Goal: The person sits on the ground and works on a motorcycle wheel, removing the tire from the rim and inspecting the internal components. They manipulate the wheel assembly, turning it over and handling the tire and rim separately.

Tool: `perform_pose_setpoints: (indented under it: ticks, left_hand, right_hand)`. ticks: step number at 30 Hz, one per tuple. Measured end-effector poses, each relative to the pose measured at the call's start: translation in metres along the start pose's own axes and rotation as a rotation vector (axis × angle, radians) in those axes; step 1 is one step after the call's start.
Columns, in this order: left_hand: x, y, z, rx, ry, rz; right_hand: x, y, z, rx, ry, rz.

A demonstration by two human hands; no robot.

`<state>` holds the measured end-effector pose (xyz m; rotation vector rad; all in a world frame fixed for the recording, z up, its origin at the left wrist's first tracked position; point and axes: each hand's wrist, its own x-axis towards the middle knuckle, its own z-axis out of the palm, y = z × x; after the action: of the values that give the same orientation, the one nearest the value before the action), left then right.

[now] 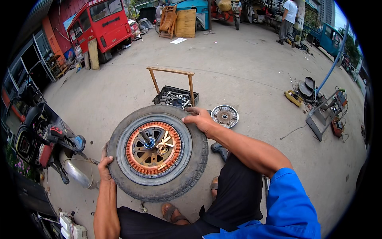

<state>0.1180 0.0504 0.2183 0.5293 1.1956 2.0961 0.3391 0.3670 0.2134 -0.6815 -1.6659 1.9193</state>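
Plainly, in the head view, the wheel (153,158) is between both hands before the knees, its dusty, treaded rubber tyre (193,171) circling a dull grey metal rim (184,169), a ring of reddish coils (129,154) and a round steel axle (144,136). The left hand (105,165) has its grip clamped on the tyre's left edge, and the right hand (200,118) has its own on the upper right. Beyond lie an oblong black crate (158,99) of loose metal parts (175,98), a rough wooden frame (171,71) rising over it, and a ridged, silvery disc (225,115).

Red van (114,34) — pale characters (95,2) above its rear window (106,10), dark lettering (111,21) below; too small to read.
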Motion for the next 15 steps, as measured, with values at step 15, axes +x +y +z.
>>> perform_pose_setpoints:
  ticks: [15]
  left_hand:
    - [-0.005, 0.007, 0.004, 0.054, 0.063, 0.012]
  right_hand:
    - [-0.001, -0.003, -0.002, 0.039, -0.047, 0.003]
